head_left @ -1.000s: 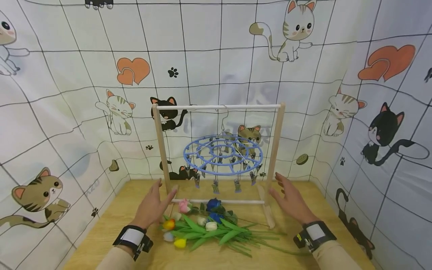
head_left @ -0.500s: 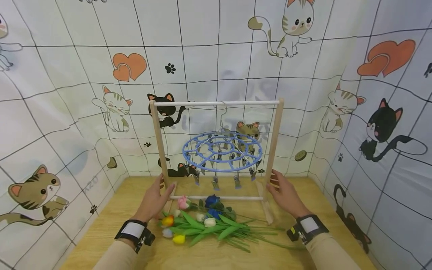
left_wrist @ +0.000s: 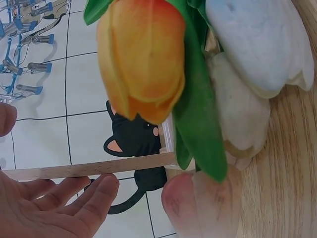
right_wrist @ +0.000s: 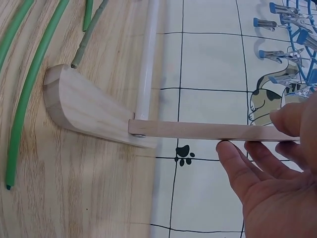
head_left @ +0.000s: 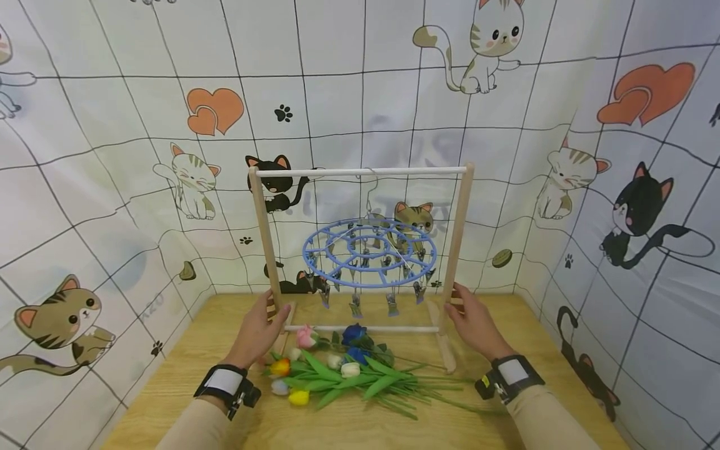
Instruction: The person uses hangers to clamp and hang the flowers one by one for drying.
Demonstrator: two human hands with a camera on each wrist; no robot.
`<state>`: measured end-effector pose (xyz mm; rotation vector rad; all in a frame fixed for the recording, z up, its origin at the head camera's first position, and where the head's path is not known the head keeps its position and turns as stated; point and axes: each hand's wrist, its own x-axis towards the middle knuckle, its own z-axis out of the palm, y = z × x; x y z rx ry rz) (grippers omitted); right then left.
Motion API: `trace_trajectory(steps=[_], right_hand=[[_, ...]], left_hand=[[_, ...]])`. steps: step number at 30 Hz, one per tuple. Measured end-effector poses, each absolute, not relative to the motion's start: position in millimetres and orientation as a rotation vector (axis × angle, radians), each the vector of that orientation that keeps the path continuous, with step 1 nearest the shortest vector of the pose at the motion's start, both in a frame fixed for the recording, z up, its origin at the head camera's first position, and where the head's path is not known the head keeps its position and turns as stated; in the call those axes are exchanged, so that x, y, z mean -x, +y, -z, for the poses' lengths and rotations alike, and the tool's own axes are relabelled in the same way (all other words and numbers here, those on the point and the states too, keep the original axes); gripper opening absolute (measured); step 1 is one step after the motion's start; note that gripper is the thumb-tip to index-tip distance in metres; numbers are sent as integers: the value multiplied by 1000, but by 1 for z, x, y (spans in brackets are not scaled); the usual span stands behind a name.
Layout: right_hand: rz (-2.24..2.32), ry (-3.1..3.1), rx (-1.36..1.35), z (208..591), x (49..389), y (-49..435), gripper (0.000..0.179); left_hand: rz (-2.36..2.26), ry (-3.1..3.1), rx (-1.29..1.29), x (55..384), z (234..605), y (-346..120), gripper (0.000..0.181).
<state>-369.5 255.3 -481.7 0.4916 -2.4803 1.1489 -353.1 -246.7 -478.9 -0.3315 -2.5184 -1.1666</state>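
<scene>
Rack stands upright on the table. Our right hand pinches its right post, thumb opposing fingers; our left hand brackets its left post, fingertips touching, though we cannot tell whether the thumb presses too. We judge the matched holds, low on both sides, balance the rack. Blue hanger hooks over the rack's top bar, so its clips dangle freely. Flowers lie in front of the rack, leaving both posts reachable.
</scene>
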Motion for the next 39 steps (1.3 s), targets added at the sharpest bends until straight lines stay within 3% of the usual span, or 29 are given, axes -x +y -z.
trace_trajectory(steps=[10, 16, 24, 39], right_hand=[[-1088, -2493, -444, 486, 365, 255, 42], [-1064, -2483, -449, 487, 365, 257, 36], [-1094, -2449, -451, 486, 368, 260, 21], [-1013, -2450, -507, 488, 363, 266, 16]], left_hand=[[1183, -2506, 306, 351, 483, -245, 62], [1167, -2497, 291, 353, 486, -245, 60], [1071, -2444, 354, 356, 482, -249, 34], [999, -2482, 311, 354, 481, -258, 27]])
